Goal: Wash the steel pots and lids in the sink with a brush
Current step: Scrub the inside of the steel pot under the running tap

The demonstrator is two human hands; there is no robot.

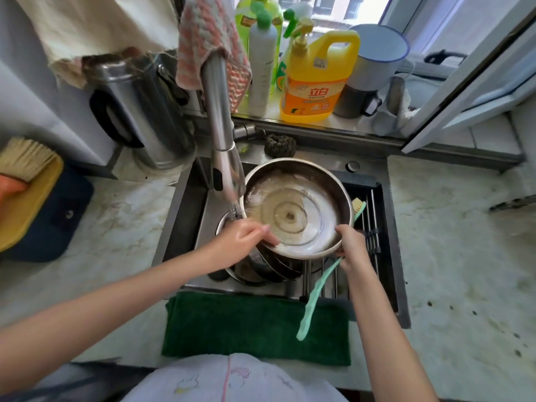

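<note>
Both hands hold the pot [293, 216] tilted above the sink [185, 204]. The left hand [246, 233] grips its near rim, and the right hand [351, 246] grips the rim along with the brush [316, 294]. Suds coat the inside, so rinsing seems left. The stacked pots [261, 268] underneath probably await washing.

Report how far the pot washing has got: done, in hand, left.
Done: nothing visibly set aside clean. In hand: left hand and right hand grip the rim of a tilted steel pot, its inside cloudy with residue, beside the water running from the faucet; the green brush is tucked under the right hand, not scrubbing. Left: rinsing this pot, then the steel pieces stacked beneath it in the sink.
</note>
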